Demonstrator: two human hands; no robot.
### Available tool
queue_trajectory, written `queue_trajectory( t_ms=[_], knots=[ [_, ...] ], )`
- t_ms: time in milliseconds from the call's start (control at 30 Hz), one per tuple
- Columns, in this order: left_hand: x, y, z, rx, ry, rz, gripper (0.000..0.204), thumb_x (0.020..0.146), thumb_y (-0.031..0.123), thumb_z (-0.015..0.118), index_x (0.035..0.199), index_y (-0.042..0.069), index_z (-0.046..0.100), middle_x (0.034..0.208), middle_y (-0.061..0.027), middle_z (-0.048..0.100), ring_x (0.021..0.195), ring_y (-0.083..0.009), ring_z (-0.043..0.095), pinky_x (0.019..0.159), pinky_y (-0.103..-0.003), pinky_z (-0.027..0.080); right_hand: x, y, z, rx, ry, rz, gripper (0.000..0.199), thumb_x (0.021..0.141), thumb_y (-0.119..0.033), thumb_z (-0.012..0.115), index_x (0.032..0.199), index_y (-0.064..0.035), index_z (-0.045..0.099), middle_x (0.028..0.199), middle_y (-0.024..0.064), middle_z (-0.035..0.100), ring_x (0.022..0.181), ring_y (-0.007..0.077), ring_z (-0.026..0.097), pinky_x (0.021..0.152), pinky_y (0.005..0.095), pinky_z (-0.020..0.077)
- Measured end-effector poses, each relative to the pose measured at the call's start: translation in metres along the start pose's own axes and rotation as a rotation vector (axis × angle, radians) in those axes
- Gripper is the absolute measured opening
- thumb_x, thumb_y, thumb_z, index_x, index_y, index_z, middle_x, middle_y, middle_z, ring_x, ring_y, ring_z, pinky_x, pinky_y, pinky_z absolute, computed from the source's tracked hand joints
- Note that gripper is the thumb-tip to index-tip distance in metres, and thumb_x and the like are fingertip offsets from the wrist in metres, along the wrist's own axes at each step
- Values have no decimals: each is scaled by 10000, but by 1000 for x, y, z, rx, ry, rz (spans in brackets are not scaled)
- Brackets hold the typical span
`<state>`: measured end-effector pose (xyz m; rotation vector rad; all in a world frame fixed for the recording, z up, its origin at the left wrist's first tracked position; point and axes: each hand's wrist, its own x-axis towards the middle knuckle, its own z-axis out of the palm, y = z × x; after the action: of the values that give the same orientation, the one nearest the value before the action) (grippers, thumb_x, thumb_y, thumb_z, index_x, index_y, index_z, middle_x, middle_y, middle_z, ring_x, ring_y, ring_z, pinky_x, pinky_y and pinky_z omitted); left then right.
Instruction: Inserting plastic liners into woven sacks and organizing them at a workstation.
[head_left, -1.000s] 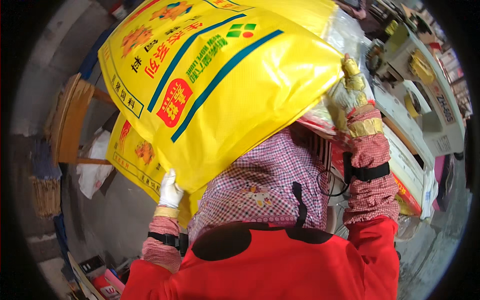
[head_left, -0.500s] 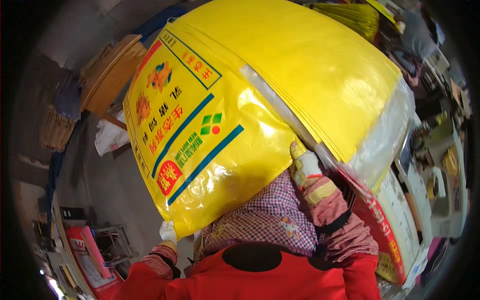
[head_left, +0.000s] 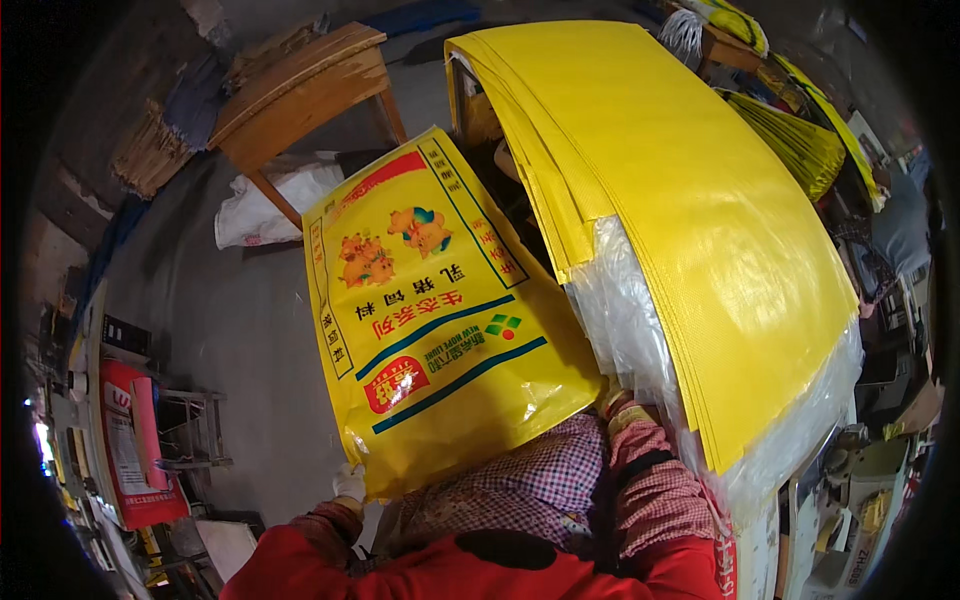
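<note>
A large yellow printed woven bag (head_left: 440,300) hangs in front of me, with orange animal pictures, green bars and a red patch on it. My left hand (head_left: 349,482), in a white glove, is closed on its near left corner. At the near right corner my right hand (head_left: 613,397) grips the edge; its fingers are partly hidden. Just right of the bag lies a thick stack of plain yellow woven bags (head_left: 650,180), with clear plastic film (head_left: 640,300) sticking out along its near side.
A wooden table (head_left: 300,90) stands at the far left, a white sack (head_left: 275,205) beside its legs. Folded yellow bags (head_left: 790,145) lie far right. Near left are a red and white sack (head_left: 135,440), a pink roll (head_left: 148,430) and a metal frame (head_left: 195,430). Machinery (head_left: 860,490) sits near right.
The printed bag has come away from the stack and now hangs lower, left of it, still held at both near corners. The view has shifted, showing more of the wooden table.
</note>
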<state>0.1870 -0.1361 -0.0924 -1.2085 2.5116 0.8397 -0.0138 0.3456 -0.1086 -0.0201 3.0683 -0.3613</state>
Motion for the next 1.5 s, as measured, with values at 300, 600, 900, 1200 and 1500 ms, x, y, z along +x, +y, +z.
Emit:
queue_trajectory(
  t_ms=[300, 600, 900, 1200, 1500],
  knots=[
    [-3, 30, -10, 70, 34, 73, 311, 816, 285, 541, 918, -5, 591, 836, -240, 601, 817, -357, 598, 729, -401, 447, -5, -8, -16, 20, -25, 53, 276, 835, -182, 524, 1078, -56, 563, 915, 163, 610, 843, 266, 580, 732, 359, 463],
    [56, 11, -40, 465, 40, 71, 404, 724, 196, 645, 1048, -23, 541, 1131, -225, 497, 1053, -377, 497, 835, -380, 439, -51, -55, -79, 867, 74, 413, 267, 829, -182, 524, 1067, -71, 573, 925, 152, 616, 862, 264, 585, 739, 364, 460],
    [-51, 335, -26, -173, 148, 1321, 363, 803, 29, 584, 1147, -40, 490, 1255, -176, 433, 1183, -310, 401, 1000, -365, 320, -167, -94, -249, 1090, 417, -133, 284, 799, -71, 622, 1080, -51, 594, 872, 142, 626, 848, 216, 615, 728, 286, 494],
    [-265, 506, -7, -323, -284, 2142, 171, 805, 62, 592, 968, 12, 593, 1066, -129, 585, 1032, -277, 532, 911, -335, 412, -156, -8, -254, -187, 680, 261, 303, 698, -179, 606, 990, -101, 607, 869, 75, 623, 872, 289, 582, 756, 380, 472],
    [-360, 561, 115, 310, -666, 1836, 539, 700, 355, 680, 1030, -58, 574, 1043, -222, 584, 1052, -335, 529, 916, -361, 411, -153, -43, -262, -57, 602, 136, 106, 703, -145, 533, 738, -87, 615, 723, 73, 595, 691, 239, 603, 594, 361, 482]
  ],
)
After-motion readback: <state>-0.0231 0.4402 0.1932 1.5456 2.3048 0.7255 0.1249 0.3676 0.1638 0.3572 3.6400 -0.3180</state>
